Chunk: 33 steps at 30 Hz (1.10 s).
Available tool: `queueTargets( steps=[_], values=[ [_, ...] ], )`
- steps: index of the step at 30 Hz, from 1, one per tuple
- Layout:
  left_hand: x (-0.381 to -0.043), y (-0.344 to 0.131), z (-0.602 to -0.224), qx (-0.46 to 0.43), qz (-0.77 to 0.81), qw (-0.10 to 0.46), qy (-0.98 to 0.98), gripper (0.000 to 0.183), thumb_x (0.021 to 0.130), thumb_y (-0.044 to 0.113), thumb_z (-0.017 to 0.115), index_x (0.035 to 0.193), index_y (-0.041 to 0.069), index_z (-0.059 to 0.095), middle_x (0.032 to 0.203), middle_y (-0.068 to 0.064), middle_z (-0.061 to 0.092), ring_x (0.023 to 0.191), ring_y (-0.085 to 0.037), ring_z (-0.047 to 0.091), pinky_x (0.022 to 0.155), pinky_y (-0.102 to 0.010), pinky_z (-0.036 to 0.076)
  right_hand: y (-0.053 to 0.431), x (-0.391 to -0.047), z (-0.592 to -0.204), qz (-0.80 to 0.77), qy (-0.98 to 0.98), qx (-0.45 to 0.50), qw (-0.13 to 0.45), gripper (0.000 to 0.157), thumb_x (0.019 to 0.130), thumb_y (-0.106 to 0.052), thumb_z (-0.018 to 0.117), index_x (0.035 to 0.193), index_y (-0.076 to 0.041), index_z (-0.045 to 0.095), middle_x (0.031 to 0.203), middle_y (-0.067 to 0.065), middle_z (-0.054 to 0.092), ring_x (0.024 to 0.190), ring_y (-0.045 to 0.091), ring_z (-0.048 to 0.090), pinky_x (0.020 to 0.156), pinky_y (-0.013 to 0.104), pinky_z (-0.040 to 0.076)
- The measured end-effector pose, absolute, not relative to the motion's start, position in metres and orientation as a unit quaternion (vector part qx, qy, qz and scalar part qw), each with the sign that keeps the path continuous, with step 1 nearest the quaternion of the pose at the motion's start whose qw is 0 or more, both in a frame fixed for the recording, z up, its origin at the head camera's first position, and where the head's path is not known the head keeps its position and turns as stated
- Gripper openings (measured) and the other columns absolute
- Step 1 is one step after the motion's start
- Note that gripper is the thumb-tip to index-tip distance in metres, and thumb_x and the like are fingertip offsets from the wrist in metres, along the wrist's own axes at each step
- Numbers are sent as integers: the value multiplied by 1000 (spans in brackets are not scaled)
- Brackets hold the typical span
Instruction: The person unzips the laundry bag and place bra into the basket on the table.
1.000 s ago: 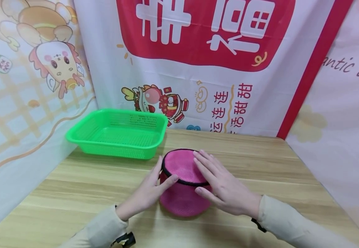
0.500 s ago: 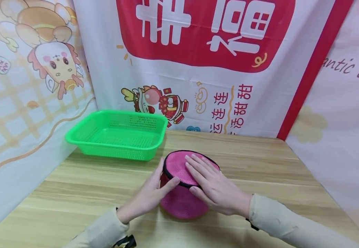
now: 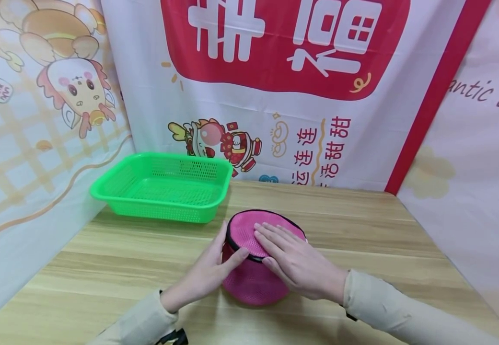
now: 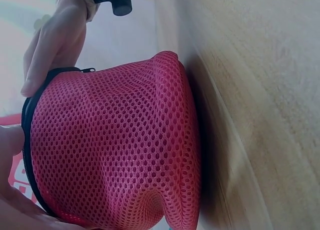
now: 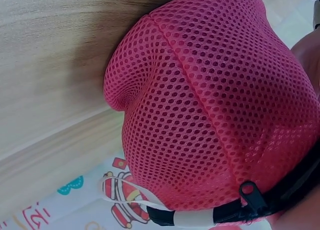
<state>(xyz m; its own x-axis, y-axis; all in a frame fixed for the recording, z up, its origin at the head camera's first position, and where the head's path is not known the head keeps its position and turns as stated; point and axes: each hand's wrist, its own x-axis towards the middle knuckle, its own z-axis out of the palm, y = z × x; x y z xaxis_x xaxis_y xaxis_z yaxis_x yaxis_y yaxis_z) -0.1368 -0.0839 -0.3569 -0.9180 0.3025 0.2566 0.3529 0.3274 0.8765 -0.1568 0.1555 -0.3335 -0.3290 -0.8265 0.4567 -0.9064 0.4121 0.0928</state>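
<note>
A round pink mesh laundry bag (image 3: 255,282) with a black zipped rim stands on the table. My left hand (image 3: 206,268) holds it at the left, thumb on the front of the rim and fingers along the side. Flat on the lid rests my right hand (image 3: 303,261), its fingers straight and its thumb near the front rim. In the right wrist view a black zipper pull (image 5: 252,196) lies at the rim, and a thin white loop (image 5: 150,195) sticks out beside it. The mesh side is dented near the base. What the bag contains is hidden.
A green plastic basket (image 3: 167,211) with perforated sides stands at the back left of the wood-grain table (image 3: 361,225). Printed cloth walls (image 3: 361,143) enclose the table's back and both sides.
My right hand has slid left and further onto the lid, its fingers now nearer the middle. The bag has shifted very slightly; my left hand keeps its place on it.
</note>
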Motion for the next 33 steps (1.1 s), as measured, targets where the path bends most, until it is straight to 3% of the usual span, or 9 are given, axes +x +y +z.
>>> queueTargets(
  steps=[13, 21, 28, 33],
  values=[
    [-137, -85, -359, -211, -559, 28, -801, 80, 102, 35, 54, 156, 2, 6, 160, -14, 9, 144, -23, 19, 114, -38, 18, 154, -155, -338, 113, -786, 537, 284, 49, 108, -23, 27, 140, 10, 45, 144, 22, 46, 133, 34, 43, 108, 46, 36],
    [-136, -85, -355, -172, -563, 62, -806, 67, 103, 35, 52, 152, -2, 26, 155, -18, 28, 136, -30, 38, 110, -41, 30, 152, -155, -338, 140, -774, 525, 325, 48, 108, -21, 29, 135, 14, 48, 138, 25, 50, 128, 37, 49, 102, 48, 42],
    [-139, -88, -351, -131, -578, 111, -798, 47, 98, 27, 62, 134, -3, 56, 126, -15, 62, 116, -25, 59, 97, -37, 47, 156, -153, -337, 157, -788, 496, 328, 45, 108, -21, 34, 135, 11, 51, 138, 23, 52, 126, 33, 51, 102, 45, 43],
    [-141, -91, -348, -105, -572, 128, -804, 34, 93, 24, 70, 117, 0, 68, 108, -9, 70, 102, -21, 65, 91, -37, 52, 158, -152, -335, 168, -793, 486, 328, 45, 108, -22, 35, 135, 10, 51, 138, 21, 52, 126, 33, 51, 102, 45, 43]
  ],
)
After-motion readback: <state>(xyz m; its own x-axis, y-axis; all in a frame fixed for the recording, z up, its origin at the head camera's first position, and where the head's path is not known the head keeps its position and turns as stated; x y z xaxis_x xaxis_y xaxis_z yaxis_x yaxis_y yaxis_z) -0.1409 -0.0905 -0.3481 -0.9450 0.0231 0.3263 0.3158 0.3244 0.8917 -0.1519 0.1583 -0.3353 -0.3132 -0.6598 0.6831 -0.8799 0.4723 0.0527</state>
